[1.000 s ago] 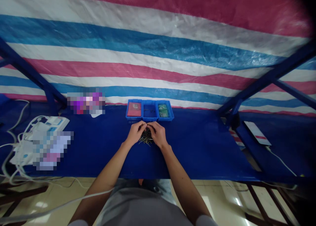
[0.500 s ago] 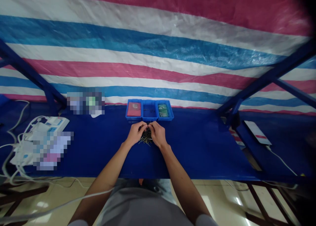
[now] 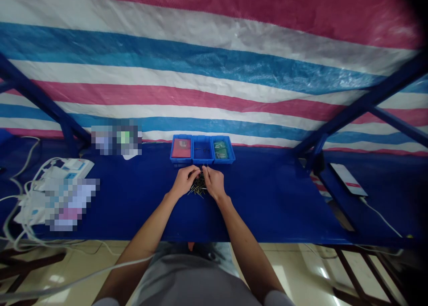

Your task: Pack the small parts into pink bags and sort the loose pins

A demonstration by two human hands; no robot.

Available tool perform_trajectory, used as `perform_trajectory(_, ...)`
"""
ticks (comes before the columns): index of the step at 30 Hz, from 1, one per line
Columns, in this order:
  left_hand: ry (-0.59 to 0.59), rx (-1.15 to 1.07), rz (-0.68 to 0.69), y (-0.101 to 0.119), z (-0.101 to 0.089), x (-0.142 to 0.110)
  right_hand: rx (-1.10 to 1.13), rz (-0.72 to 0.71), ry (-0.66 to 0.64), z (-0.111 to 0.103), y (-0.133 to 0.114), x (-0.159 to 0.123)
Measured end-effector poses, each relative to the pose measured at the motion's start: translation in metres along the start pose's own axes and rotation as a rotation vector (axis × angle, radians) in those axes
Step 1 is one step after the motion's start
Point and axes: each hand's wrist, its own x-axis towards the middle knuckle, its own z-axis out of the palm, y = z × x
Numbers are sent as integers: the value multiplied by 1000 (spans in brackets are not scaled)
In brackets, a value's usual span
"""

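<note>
A heap of thin metal pieces like screws (image 3: 198,189), dark and brassy, lies on the blue table between my hands. On its left side my left hand (image 3: 184,180) is closed, thumb and forefinger pinched at the heap's far edge. My right hand (image 3: 214,181) is pinched too, its fingertips close to the left ones. Whatever is between the fingertips is too small to make out. Just beyond stand three joined blue bins: the left bin (image 3: 171,151) holds a red piece, the middle bin (image 3: 203,161) a few small dark pieces, the right bin (image 3: 233,157) a green packet and silvery pieces.
White power strips and cables (image 3: 36,194) crowd the table's left end, beside a blurred-out item. Another blurred item (image 3: 117,139) sits at the back left. A white phone-like device (image 3: 348,180) with a cable lies at the right. Blue frame bars (image 3: 354,105) slant up on both sides.
My right hand's fingers have straightened a little and shifted slightly at the heap's far edge. My left hand has barely moved. Bins and heap look the same.
</note>
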Motion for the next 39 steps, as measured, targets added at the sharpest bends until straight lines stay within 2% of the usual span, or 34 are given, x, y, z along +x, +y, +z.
perform_trajectory(4,0,4,-25,-1,0,0,89,14,-15,-4,-1,0)
perform_trajectory(9,47,0,-74,-3,-1,-1,275,-33,-19,-10,-6,1)
perform_trajectory(12,64,6,-89,-5,-1,-2,314,-54,-9,-10,-8,2)
perform_trajectory(39,50,0,-109,-7,0,-3,167,-29,-59,-8,-4,0)
